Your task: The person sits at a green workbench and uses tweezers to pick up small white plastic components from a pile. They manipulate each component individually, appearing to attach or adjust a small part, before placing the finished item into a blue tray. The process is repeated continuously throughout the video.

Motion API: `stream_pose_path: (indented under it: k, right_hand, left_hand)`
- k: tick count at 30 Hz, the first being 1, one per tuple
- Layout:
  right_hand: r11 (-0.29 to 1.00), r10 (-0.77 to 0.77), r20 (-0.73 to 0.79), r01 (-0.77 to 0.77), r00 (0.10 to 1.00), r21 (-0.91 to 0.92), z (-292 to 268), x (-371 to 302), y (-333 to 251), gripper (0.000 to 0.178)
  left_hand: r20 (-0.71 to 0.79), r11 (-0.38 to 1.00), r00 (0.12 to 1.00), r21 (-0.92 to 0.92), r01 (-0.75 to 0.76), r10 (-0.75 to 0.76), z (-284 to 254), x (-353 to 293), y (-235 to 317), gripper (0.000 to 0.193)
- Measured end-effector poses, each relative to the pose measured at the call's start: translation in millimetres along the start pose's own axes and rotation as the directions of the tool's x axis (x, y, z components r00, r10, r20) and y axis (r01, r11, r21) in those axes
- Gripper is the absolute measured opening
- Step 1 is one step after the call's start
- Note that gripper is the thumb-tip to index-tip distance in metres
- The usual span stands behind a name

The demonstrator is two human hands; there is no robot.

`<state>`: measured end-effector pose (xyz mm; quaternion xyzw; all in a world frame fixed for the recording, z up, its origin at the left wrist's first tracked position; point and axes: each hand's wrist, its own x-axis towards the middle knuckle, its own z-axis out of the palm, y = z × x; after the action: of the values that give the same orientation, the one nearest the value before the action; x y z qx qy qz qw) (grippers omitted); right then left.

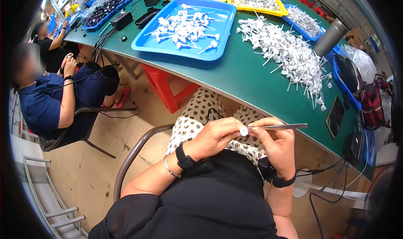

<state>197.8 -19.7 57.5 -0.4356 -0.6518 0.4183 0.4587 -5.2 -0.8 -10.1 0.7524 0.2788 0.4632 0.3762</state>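
Above my lap, my left hand [218, 135] pinches a small white plastic part [243, 131], its round end showing at the fingertips. Close beside it, my right hand [278, 143] is closed on a slim flat metal tool [296, 126]. The tool's rounded end sticks out to the right, and its tip reaches toward the white part; whether the two touch I cannot tell. On the green table [218, 73], a blue tray [142, 44] bears several white plastic parts with thin stems. A larger heap of similar parts [285, 50] lies loose to its right.
Yellow trays [262, 10] of white parts stand at the far side. A metal flask [331, 37], a phone [335, 117] and a black box [354, 146] with cables are at the right. A red stool [161, 88] stands under the table; a seated person [42, 100] is at the left.
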Motion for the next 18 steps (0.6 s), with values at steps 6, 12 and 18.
stream_pose_path:
  k: [6,12,18]
  right_hand:
    - [0.981,0.018,-0.172,0.015,0.985,0.192,-5.5,-1.4,0.1,0.012]
    - [0.984,0.027,-0.182,0.006,0.983,0.177,-3.1,-0.3,4.2,0.011]
    - [0.986,0.024,-0.196,0.009,0.98,0.165,-3.6,0.0,3.6,0.011]
  left_hand:
    - [-0.019,0.998,0.998,-0.038,0.052,-0.053,-1.6,-1.4,-1.3,0.019]
    - [-0.019,0.989,0.994,-0.102,0.107,-0.109,-4.7,-0.7,1.4,0.018]
    - [-0.001,0.972,0.984,-0.157,0.174,-0.176,-9.8,-0.8,4.0,0.019]
